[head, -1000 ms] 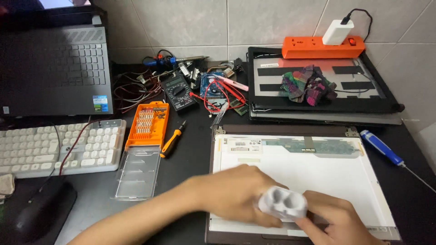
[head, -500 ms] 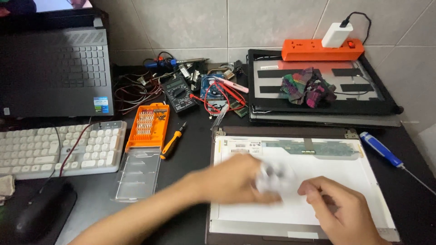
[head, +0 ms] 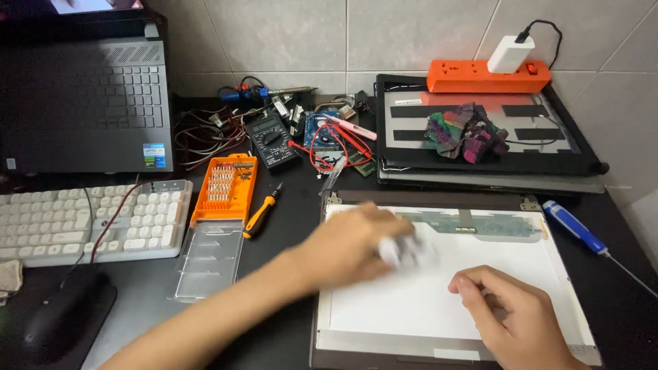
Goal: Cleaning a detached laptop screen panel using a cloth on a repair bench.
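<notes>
A bare laptop screen panel (head: 480,288), white with a circuit strip along its top edge, lies flat on the dark desk in front of me. My left hand (head: 349,243) is blurred with motion and holds a crumpled white cloth (head: 404,252) against the panel's upper left part. My right hand (head: 510,318) rests flat on the panel's lower right area, fingers curled, holding nothing.
An orange screwdriver-bit case (head: 226,188) with its clear lid, a small orange-handled screwdriver (head: 262,211) and a white keyboard (head: 82,219) lie to the left. A blue screwdriver (head: 574,227) lies right. Behind are a multimeter (head: 273,139), tangled wires, a laptop (head: 89,103), another screen frame (head: 480,130) and an orange power strip (head: 488,75).
My left hand has carried the white cloth from the panel's lower middle up and to the left. My right hand has let go of the cloth and settled on the panel.
</notes>
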